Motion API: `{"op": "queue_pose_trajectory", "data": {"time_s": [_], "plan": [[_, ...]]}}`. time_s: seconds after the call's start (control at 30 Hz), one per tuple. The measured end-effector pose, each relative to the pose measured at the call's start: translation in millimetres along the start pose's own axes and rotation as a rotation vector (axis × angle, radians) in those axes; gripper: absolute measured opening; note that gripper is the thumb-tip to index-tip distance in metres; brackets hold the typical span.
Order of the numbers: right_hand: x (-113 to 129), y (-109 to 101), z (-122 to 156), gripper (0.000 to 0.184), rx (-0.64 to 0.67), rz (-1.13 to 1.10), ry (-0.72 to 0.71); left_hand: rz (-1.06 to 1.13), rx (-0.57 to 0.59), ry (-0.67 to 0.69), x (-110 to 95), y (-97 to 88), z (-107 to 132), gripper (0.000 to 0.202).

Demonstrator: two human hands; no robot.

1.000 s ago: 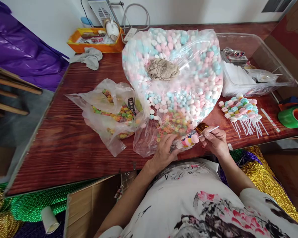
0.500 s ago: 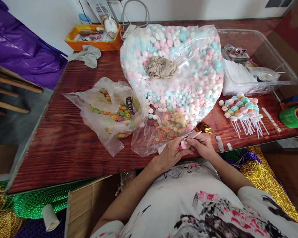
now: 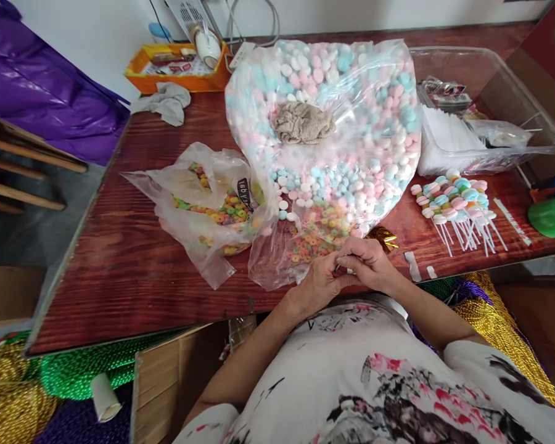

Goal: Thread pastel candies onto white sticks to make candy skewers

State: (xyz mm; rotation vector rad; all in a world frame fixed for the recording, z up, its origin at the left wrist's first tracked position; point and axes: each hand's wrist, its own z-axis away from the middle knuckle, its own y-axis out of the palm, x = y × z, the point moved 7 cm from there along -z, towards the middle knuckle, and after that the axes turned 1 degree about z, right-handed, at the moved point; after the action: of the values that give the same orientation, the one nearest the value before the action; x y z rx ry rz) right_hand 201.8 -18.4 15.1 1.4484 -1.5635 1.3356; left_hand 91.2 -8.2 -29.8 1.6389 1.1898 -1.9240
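Close together at the table's front edge, my left hand [image 3: 321, 280] and my right hand [image 3: 367, 262] have their fingertips meeting. Both are closed in a pinch, and my fingers cover nearly all of what is between them; only a small dark bit shows. Just beyond lies a clear plastic bag [image 3: 268, 268] with ring-shaped cereal [image 3: 321, 237]. Behind it sits a big clear bag of pink, white and blue marshmallow-like candies [image 3: 314, 179]. To the right, a pile of candies on white sticks [image 3: 457, 200] rests on the table. Gold foil strips [image 3: 383, 238] lie beyond my right hand.
A second bag of cereal rings [image 3: 203, 222] lies left. A crumpled brown cloth [image 3: 304, 122] tops the candy bag. At the back are an orange tray [image 3: 176, 83], a grey cloth [image 3: 169, 105] and a clear bin [image 3: 485, 163]. Green tape [image 3: 548, 217] stands at the right edge.
My right hand has turned over and moved up against my left fingers. The pink candy and white stick that showed between my hands are now hidden. The view has shifted slightly.
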Motion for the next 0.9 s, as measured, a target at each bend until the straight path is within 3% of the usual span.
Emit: {"op": "queue_pose_trajectory", "data": {"time_s": [0.13,0.23,0.27,0.33,0.43,0.5,0.63,0.8,0.9], "plan": [[-12,14,8,0.018,-0.011,-0.063,0.036,0.274,-0.090,-0.099,9,-15.4,3,0.043],[-32,11,15,0.018,-0.107,-0.329,0.166,0.555,0.033,-0.149,11,-31.4,7,0.075],[-37,8,16,0.018,-0.149,-0.406,0.194,0.596,0.105,-0.177,11,-34.7,8,0.075],[-41,1,15,0.017,-0.189,-0.471,0.212,0.607,0.245,-0.276,14,-35.1,14,0.054],[-39,-2,5,0.016,-0.153,-0.415,0.197,0.669,0.275,-0.459,26,-23.9,23,0.044],[-36,0,-3,0.018,-0.127,-0.355,0.171,0.748,0.150,-0.515,34,-15.5,26,0.045],[-33,9,-11,0.016,-0.099,-0.289,0.102,0.792,-0.116,-0.457,41,-10.1,27,0.042],[-46,20,3,0.032,-0.226,-0.464,0.243,0.667,-0.442,-0.310,38,-38.2,21,0.036],[-49,36,8,0.019,-0.216,-0.378,0.267,0.411,-0.540,-0.093,18,-55.2,14,0.034]]}}
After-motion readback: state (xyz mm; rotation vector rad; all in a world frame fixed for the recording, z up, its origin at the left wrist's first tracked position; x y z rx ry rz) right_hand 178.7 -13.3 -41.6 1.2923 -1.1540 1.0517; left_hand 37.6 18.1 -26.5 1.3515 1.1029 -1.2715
